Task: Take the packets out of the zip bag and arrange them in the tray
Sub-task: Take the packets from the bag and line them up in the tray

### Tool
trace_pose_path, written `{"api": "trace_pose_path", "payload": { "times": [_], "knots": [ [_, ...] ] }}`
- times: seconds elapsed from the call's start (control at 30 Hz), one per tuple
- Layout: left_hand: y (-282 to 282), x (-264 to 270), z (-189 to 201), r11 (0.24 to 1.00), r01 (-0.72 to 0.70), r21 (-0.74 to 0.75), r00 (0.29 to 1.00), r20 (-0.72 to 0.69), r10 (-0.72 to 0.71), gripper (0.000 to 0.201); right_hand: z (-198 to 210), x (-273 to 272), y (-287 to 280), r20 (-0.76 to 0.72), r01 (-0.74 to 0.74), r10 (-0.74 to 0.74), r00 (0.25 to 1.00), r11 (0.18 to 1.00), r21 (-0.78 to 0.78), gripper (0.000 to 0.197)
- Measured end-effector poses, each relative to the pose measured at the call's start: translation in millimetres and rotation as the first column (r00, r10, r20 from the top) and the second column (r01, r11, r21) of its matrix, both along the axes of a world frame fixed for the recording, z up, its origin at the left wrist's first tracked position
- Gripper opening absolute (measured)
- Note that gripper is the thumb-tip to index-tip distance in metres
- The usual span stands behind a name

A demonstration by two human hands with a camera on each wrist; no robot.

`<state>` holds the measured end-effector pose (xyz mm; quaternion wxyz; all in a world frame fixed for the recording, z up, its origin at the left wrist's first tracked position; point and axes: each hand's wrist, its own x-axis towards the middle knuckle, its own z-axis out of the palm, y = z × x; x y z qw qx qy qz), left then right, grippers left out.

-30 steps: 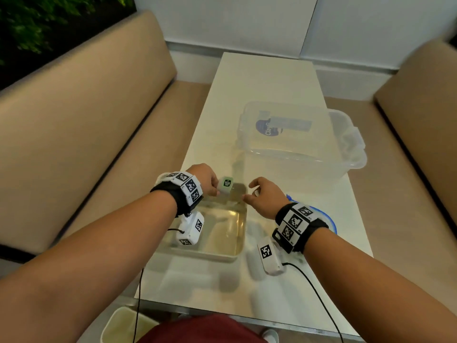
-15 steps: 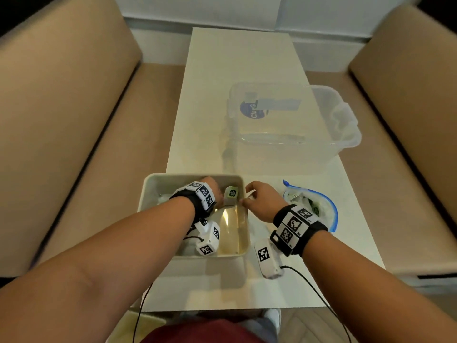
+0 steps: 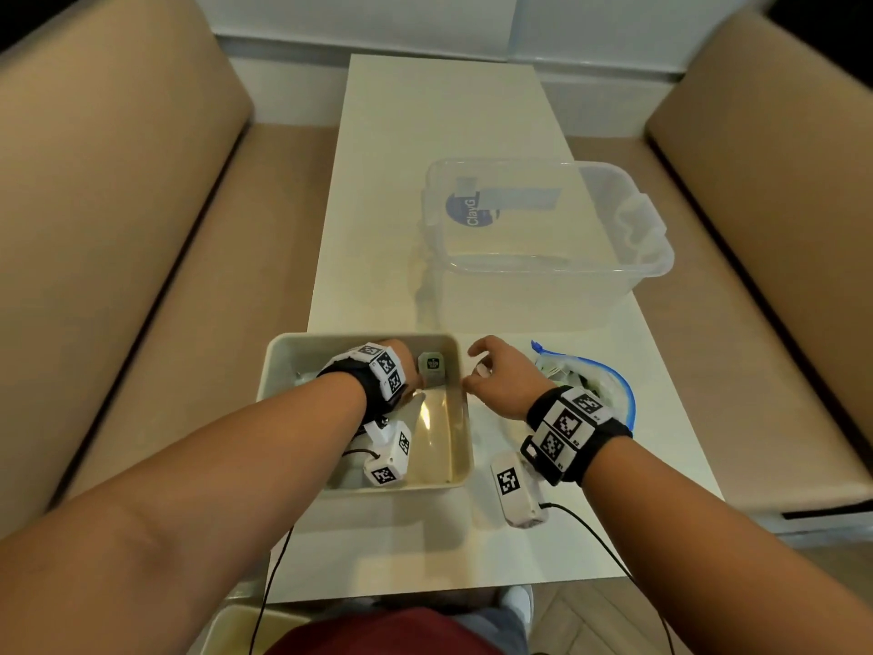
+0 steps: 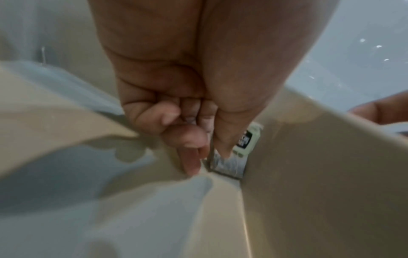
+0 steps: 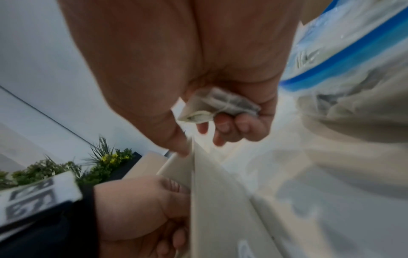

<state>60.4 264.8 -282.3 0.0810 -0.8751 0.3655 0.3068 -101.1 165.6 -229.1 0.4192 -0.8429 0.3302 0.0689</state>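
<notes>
A beige tray [image 3: 359, 342] sits on the white table, near its front. My left hand [image 3: 411, 371] is down inside the tray and pinches a small packet [image 3: 432, 368] with a green label between thumb and fingers, in the far right corner. The left wrist view shows that packet [image 4: 247, 139] standing against the tray wall [image 4: 309, 174]. My right hand [image 3: 477, 366] hovers just outside the tray's right rim, its last fingers curled round another packet [image 5: 220, 106]. The clear zip bag [image 3: 609, 385] with a blue zip lies right of that hand, with more packets inside.
A large clear plastic box [image 3: 548, 229] stands behind the tray and bag, at mid table. Tan padded benches [image 3: 118, 229] run along both sides of the narrow table. The table's front edge [image 3: 425, 593] is close to my body.
My left hand has gone down into the tray's far right corner with the green-labelled packet. My right hand has drawn slightly right, away from it. The head view has tilted downward.
</notes>
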Motion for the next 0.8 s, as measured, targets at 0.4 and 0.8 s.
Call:
{"api": "trace_pose_path", "payload": {
  "times": [0.4, 0.8],
  "knots": [
    [27, -27, 109, 0.674, -0.153, -0.722, 0.946, -0.303, -0.110, 0.017, 40, 5, -3, 0.299, -0.097, -0.031, 0.954, 0.910, 0.403, 0.024],
    [23, -32, 134, 0.621, -0.092, -0.779, 0.995, -0.088, 0.038, 0.009, 35, 6, -16, 0.363, -0.086, 0.162, 0.917, 0.972, -0.218, 0.016]
  ]
}}
